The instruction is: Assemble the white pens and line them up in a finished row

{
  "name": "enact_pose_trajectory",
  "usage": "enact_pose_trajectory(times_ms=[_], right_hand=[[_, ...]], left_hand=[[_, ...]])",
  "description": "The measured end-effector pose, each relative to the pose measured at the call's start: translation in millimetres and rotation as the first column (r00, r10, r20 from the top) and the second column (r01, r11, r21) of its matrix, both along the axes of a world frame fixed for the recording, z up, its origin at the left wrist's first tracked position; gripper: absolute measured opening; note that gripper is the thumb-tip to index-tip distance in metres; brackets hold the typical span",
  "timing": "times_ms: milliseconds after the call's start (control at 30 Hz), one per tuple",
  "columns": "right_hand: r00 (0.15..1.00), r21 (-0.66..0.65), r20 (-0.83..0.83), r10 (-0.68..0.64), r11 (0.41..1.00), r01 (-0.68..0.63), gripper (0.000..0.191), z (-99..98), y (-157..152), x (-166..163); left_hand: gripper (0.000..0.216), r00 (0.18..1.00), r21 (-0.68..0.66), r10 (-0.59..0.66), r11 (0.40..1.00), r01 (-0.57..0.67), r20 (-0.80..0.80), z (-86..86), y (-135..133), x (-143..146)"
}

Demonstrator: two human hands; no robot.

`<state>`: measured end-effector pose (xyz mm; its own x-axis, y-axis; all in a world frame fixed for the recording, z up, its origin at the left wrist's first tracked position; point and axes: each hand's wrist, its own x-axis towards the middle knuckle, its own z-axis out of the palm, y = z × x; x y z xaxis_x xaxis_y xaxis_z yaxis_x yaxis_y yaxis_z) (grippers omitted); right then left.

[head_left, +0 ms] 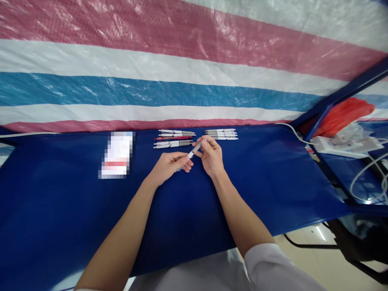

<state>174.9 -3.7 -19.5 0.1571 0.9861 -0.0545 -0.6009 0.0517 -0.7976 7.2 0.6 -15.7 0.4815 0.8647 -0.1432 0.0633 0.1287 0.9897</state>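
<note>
Between my two hands is a white pen with a grey grip (pixel 196 148), tilted with its tip up and to the right. My left hand (pixel 170 165) pinches the pen's white barrel between thumb and fingers. Around the grey tip end, the fingers of my right hand (pixel 212 157) are closed. Just beyond my hands, several white and grey pens (pixel 172 144) lie side by side, with a red pen (pixel 172 138) among them. To their right is a second group of white and grey pens (pixel 220 134).
A blurred-out white sheet or packet (pixel 117 155) lies left on the blue table (pixel 257 182). A striped plastic sheet (pixel 151 93) hangs behind. At right are a white power strip (pixel 339 146), a red plastic bag (pixel 345 115), cables and a dark metal frame.
</note>
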Motion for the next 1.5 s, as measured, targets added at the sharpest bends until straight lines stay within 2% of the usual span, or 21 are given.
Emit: enact_pose_trajectory(times_ms=[100,200,367,567,700,833,933,1000,1067,1200,1367,1500], right_hand=[[0.999,0.017,0.0,0.039,0.999,-0.039,0.022,0.5,-2,1],[0.995,0.049,-0.036,0.09,0.995,-0.088,0.019,0.8,-4,1],[0.978,0.046,-0.068,0.195,0.98,-0.192,0.026,-0.8,-8,2],[0.973,0.065,-0.078,0.216,0.975,-0.212,0.032,-3.3,-9,1],[0.978,0.094,-0.104,0.181,0.981,-0.171,0.037,-0.3,-7,-2],[0.996,0.043,-0.063,0.057,0.998,-0.055,0.039,1.2,-3,-4],[0.999,0.015,-0.042,-0.025,1.0,0.025,0.039,0.2,0,-4],[0.998,0.008,-0.05,-0.038,0.999,0.039,0.039,-0.4,0,-4],[0.997,0.012,-0.07,-0.028,1.0,0.028,0.037,-0.6,-1,-4],[0.996,0.018,-0.089,0.03,0.999,-0.029,0.032,-0.8,-3,-2],[0.991,0.008,-0.091,0.102,0.995,-0.102,0.031,-2.8,-6,2],[0.986,0.009,-0.1,0.134,0.991,-0.133,0.027,-4.8,-6,2]], left_hand=[[0.037,0.992,-0.145,-0.085,0.984,0.099,0.097,4.0,0,-3],[0.036,0.972,-0.225,-0.169,0.953,0.204,0.165,7.0,0,-6],[0.032,0.939,-0.294,-0.244,0.904,0.311,0.242,9.1,-2,-9],[0.035,0.929,-0.323,-0.288,0.878,0.353,0.233,10.0,-4,-9],[0.033,0.95,-0.217,-0.274,0.928,0.302,0.151,11.8,-5,-4],[0.032,0.99,-0.025,-0.14,0.99,0.139,-0.029,6.5,-6,3],[0.032,0.992,0.105,-0.034,0.993,0.047,-0.12,0.6,-7,7],[0.032,0.991,0.131,-0.002,0.991,0.02,-0.134,0.2,-7,7],[0.033,0.995,0.089,-0.017,0.996,0.026,-0.099,3.0,-7,7],[0.034,0.994,-0.078,-0.104,0.991,0.105,0.016,9.1,-7,4],[0.037,0.973,-0.245,-0.133,0.953,0.178,0.186,5.6,-8,2],[0.037,0.963,-0.316,-0.154,0.923,0.221,0.222,5.7,-7,2]])
